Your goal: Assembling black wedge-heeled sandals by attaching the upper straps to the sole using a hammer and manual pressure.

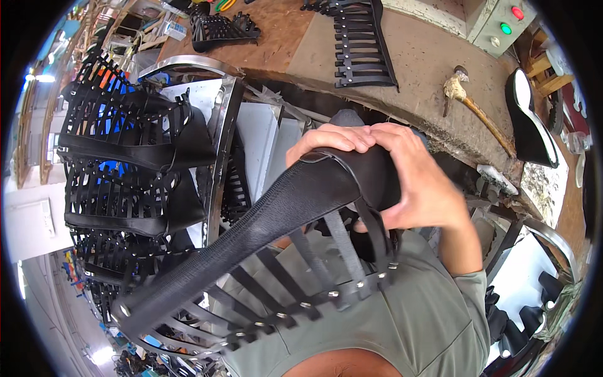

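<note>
**Crowded workshop bench (433, 60), a black strapped upper (264, 217) held in front of it**

Nearest, at 6 o'clock, is the wearer's olive shirt (408, 320). Just above it, the strapped upper lies across the middle of the view, its rounded, closed end a little toward 2 o'clock and its long smooth band running down to 8 o'clock. Dark straps leave the band's lower edge and meet a strip fixed with silvery studs (333, 294).

Both hands are clamped on the rounded end. The left hand (333, 137) bends its fingers over the top edge, its thumb out of sight; the right hand (418, 169) wraps the side, fingers above and thumb below. Their fingertips come close together at the top.

At 9 o'clock, similar black uppers (119, 154) are piled beside a metal frame (226, 144). At 4 o'clock, a white surface (518, 276) carries small black pieces (531, 319).

Farther off, on the bench, another strapped piece (379, 38) lies toward 12 o'clock and a dark one (220, 31) at 11. A wooden-handled hammer (487, 122) rests at 2 o'clock, with a black-and-white wedge sole (524, 129) just beyond its handle. Farthest, at 1 o'clock, a grey box (490, 39) bears red and green buttons.
</note>
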Demonstrator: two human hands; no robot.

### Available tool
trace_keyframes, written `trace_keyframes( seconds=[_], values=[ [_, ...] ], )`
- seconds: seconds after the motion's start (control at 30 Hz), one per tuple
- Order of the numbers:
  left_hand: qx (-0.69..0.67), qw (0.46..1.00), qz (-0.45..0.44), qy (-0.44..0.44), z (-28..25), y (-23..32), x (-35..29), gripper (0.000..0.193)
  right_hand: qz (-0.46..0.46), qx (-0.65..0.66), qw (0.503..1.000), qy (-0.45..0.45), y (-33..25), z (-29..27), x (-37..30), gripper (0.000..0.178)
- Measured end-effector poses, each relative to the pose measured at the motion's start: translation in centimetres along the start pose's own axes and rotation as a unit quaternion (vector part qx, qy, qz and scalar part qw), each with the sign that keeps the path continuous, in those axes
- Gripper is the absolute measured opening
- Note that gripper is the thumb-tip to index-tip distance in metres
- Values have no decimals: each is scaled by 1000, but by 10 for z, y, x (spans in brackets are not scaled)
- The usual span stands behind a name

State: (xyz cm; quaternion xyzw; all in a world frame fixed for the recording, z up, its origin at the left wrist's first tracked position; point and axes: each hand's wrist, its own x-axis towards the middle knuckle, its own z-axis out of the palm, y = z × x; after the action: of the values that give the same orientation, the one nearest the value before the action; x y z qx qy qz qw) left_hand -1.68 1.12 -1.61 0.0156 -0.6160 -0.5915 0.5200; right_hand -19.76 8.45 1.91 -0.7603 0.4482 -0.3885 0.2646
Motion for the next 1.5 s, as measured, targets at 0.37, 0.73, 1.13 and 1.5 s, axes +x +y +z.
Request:
trace_keyframes(
  seconds=[0.37,0.73,1.13,1.5],
  values=[
    [-45,998,39,21,12,3,-3,42,27,18,999,-43,-6,-5,21,74],
    [56,994,-72,59,2,-22,-7,61,-40,-103,984,142,6,-13,0,83],
    [-9,973,-206,100,14,-39,-8,63,-160,-75,984,18,14,4,-18,72],
    [-20,967,-253,-1,-28,-7,50,67,211,452,867,8,21,5,-15,85]
  ],
)
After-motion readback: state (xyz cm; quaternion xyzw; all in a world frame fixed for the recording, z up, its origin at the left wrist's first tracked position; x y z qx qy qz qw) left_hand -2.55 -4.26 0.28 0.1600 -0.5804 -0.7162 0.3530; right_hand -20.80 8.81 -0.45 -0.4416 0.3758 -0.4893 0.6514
